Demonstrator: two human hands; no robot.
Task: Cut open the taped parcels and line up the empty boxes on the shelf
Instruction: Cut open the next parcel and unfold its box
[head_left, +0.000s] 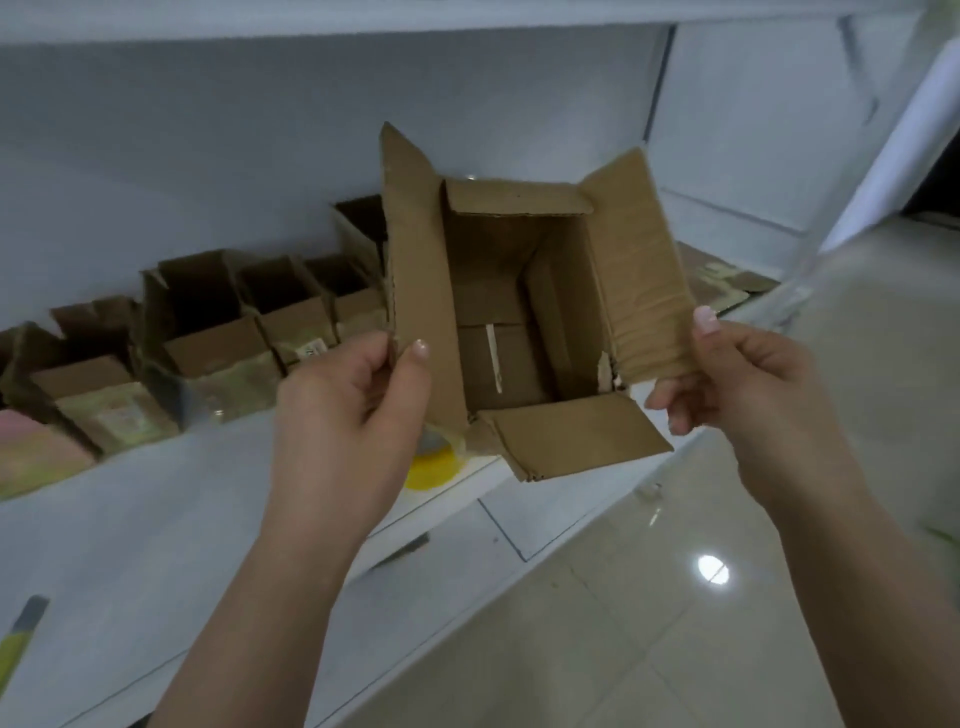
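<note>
White shelf runs along a pale wall, carrying a row of opened boxes left of and beyond the fingers. Left hand pinches the long left flap of an empty cardboard box, thumb on the inner face. Right hand pinches the opposite flap the same way. Flaps are spread apart, probably to confirm nothing remains inside. Box is held in the air above the shelf edge, near the row's right end, its likely next slot. Yellow tape roll sits just below the left fingers.
</note>
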